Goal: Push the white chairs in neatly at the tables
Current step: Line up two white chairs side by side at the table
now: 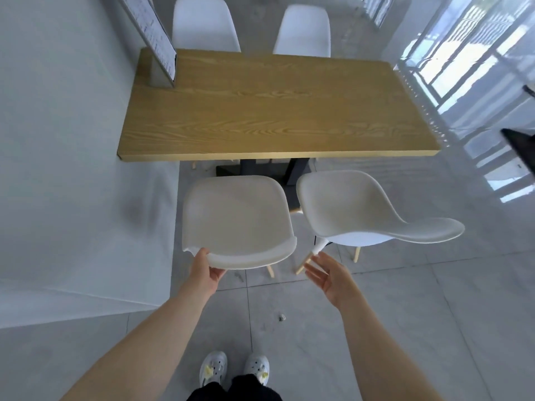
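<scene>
Two white shell chairs stand on my side of a wooden table (260, 111). The left chair (234, 215) faces the table squarely, its seat just short of the table's near edge. My left hand (207, 269) grips the left end of its backrest top. The right chair (356, 209) is turned askew, with its backrest swung out to the right. My right hand (325, 273) hovers with spread fingers between the two chairs, below the right chair's seat edge, touching nothing. Two more white chairs (204, 24) (302, 30) are tucked in at the far side.
A white wall (72, 169) runs along the left, touching the table's left end. A framed sign (153, 36) leans at the table's far left corner. Windows (463, 53) are at the right, and a dark object (521, 149) juts in at the right edge. Grey tile floor (405, 314) lies around my feet.
</scene>
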